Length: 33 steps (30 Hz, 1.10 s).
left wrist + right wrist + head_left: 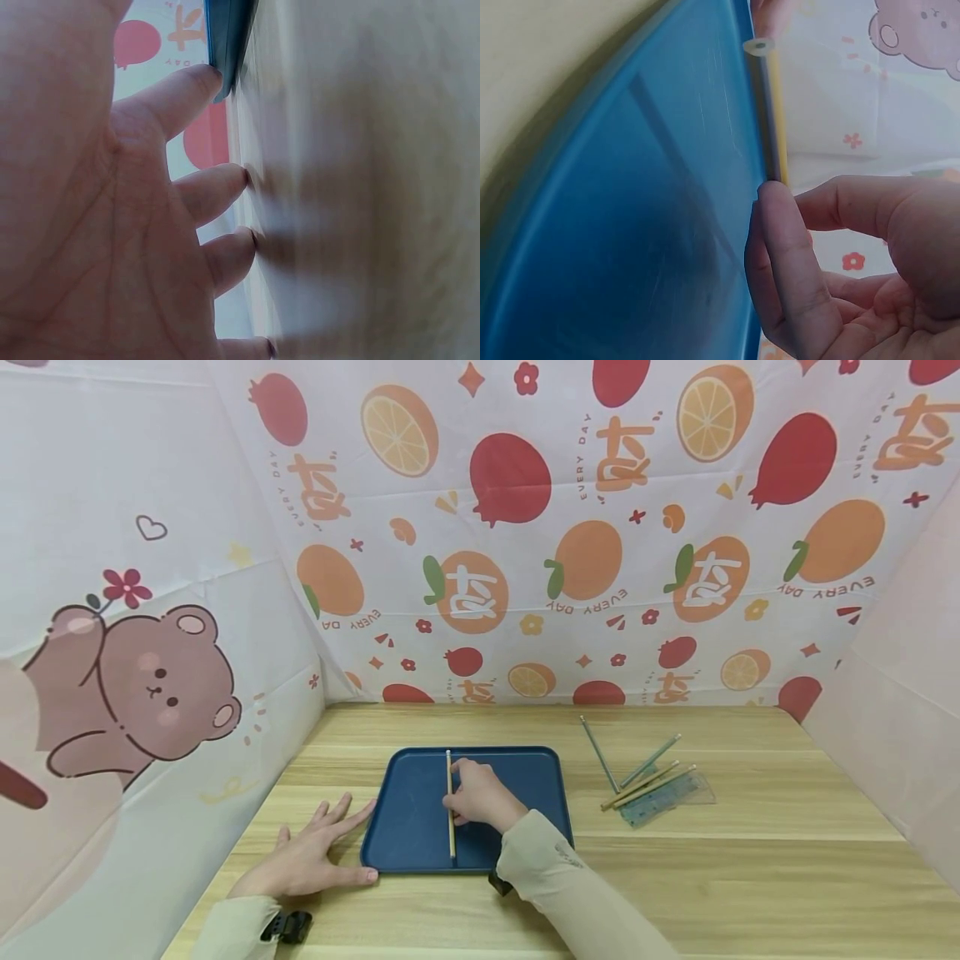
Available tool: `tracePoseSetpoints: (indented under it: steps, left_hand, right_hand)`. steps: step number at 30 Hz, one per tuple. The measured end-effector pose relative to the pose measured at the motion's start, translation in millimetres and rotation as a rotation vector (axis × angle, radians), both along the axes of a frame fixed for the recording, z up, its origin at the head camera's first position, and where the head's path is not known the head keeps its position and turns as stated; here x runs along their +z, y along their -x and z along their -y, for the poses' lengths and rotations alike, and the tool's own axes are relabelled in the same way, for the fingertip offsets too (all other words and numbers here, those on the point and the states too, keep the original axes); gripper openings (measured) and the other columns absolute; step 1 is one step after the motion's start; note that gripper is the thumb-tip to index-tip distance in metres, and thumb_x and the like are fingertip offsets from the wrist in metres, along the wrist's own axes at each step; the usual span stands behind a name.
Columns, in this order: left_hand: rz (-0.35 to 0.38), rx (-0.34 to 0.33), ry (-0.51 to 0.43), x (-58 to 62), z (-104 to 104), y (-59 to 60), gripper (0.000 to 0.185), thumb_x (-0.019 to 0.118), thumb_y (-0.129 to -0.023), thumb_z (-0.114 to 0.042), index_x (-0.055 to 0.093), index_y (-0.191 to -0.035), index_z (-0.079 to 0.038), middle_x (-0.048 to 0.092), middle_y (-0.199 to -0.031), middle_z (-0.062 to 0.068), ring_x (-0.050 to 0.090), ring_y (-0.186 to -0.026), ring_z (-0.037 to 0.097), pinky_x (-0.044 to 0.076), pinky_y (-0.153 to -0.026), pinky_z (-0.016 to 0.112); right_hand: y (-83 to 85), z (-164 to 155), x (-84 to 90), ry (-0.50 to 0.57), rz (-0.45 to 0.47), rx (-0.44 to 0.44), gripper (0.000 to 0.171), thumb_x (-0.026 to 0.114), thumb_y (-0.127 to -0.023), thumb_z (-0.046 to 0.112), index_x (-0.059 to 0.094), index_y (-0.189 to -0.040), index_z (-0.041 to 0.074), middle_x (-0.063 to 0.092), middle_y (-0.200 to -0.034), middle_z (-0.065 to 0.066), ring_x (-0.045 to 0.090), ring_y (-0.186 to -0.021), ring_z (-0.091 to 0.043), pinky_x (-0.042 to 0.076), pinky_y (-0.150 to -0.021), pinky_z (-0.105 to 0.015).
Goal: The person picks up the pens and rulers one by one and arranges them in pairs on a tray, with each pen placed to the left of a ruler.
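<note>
A dark blue tray (525,768) lies on the wooden table (750,877). A thin yellow-and-wood pencil (449,777) lies lengthwise in the tray, and my right hand (480,795) holds it at its middle with curled fingers. The right wrist view shows the pencil (771,112) against the blue tray (630,225), its blunt end up, with my fingers (780,247) on it. My left hand (315,856) rests flat on the table with fingers spread, the thumb touching the tray's near left corner. In the left wrist view a fingertip (202,82) touches the tray edge (229,37).
Several more pencils (637,768) and a clear ruler (667,797) lie in a loose heap on the table right of the tray. Patterned cloth walls (525,527) close in the back and both sides.
</note>
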<state>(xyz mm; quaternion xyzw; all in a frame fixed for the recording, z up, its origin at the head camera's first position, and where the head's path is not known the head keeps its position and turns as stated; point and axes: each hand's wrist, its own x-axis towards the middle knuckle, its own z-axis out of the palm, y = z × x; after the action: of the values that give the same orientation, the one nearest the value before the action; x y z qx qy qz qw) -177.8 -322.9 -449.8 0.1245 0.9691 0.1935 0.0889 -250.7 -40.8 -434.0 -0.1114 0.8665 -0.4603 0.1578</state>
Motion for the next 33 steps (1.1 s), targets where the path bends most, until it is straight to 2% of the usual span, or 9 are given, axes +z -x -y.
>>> tracePoseSetpoints:
  steps: [9, 24, 26, 33]
  left_hand:
    - [0.01, 0.0, -0.002, 0.1, 0, 1.0, 0.108, 0.084, -0.081, -0.069, 0.037, -0.169, -0.028, 0.023, -0.174, 0.033, 0.015, -0.153, 0.072, 0.006, -0.098, 0.102]
    - [0.015, -0.001, 0.01, -0.2, 1, 2.0, 0.109, 0.084, -0.08, -0.07, 0.037, -0.169, -0.028, 0.023, -0.174, 0.033, 0.015, -0.153, 0.072, 0.007, -0.098, 0.102]
    - [0.021, 0.001, 0.006, 0.0, 1, 2.0, 0.11, 0.084, -0.08, -0.07, 0.037, -0.169, -0.027, 0.023, -0.174, 0.033, 0.014, -0.154, 0.072, 0.006, -0.098, 0.102]
    - [0.025, 0.002, 0.003, 0.2, 0, 2.2, 0.11, 0.085, -0.08, -0.069, 0.037, -0.169, -0.027, 0.022, -0.174, 0.033, 0.014, -0.153, 0.072, 0.005, -0.098, 0.102]
  right_hand:
    - [0.7, 20, 1.2, -0.017, 0.007, 0.012, 0.06, 0.07, -0.102, 0.003, 0.047, -0.157, 0.001, 0.07, -0.076, -0.011, 0.074, -0.065, -0.019, 0.065, -0.065, -0.031]
    - [4.8, 47, -5.1, -0.092, 0.015, -0.01, 0.057, 0.071, -0.102, 0.004, 0.05, -0.156, 0.002, 0.068, -0.08, -0.012, 0.072, -0.062, -0.016, 0.063, -0.06, -0.026]
    - [6.8, 50, -6.9, -0.101, 0.013, -0.016, 0.053, 0.071, -0.102, 0.004, 0.053, -0.152, 0.002, 0.068, -0.084, -0.012, 0.071, -0.061, -0.015, 0.062, -0.059, -0.026]
    - [8.7, 62, -10.1, -0.157, -0.016, -0.039, 0.022, 0.074, -0.101, 0.007, 0.067, -0.121, 0.004, 0.068, -0.079, -0.011, 0.071, -0.058, -0.015, 0.061, -0.058, -0.027]
